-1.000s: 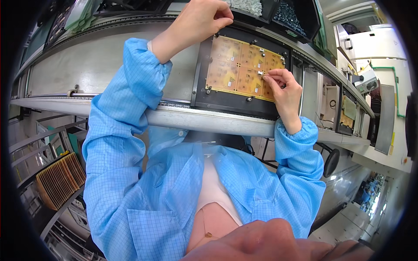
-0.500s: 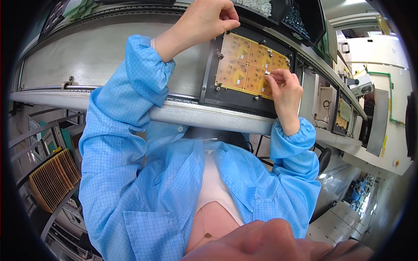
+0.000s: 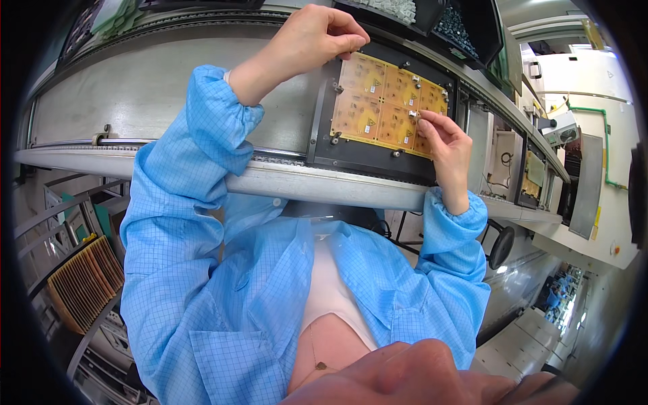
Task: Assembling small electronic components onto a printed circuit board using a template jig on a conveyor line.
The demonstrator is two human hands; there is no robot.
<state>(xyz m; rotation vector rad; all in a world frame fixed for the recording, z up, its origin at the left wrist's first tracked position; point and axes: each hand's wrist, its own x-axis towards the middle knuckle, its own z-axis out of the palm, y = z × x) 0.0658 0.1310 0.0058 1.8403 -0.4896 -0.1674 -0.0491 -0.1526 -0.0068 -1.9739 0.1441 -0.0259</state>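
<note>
A yellow panel of printed circuit boards (image 3: 360, 111) lies in a black frame (image 3: 324, 108), held around its edge by several small posts (image 3: 396, 154). My left hand (image 3: 314, 39) is over the panel's far left corner, thumb and fingertips closed together; whatever they hold is too small or hidden to tell. My right hand (image 3: 449, 150) reaches over the panel's near right part. Its thumb and forefinger pinch at a small white connector (image 3: 412, 114) on the panel. Another white connector (image 3: 416, 79) sits farther back on the panel.
Black bins beyond the panel hold white parts (image 3: 398, 8) and dark blue parts (image 3: 459, 27). A metal rail (image 3: 324, 183) runs along the near side of the conveyor. At lower left stands a rack of brown boards (image 3: 84, 283); a white machine (image 3: 574, 81) is at right.
My right fingertips have shifted slightly right, beside the white connector, and their grip looks looser. My left hand stays at the far corner, a little lower in view.
</note>
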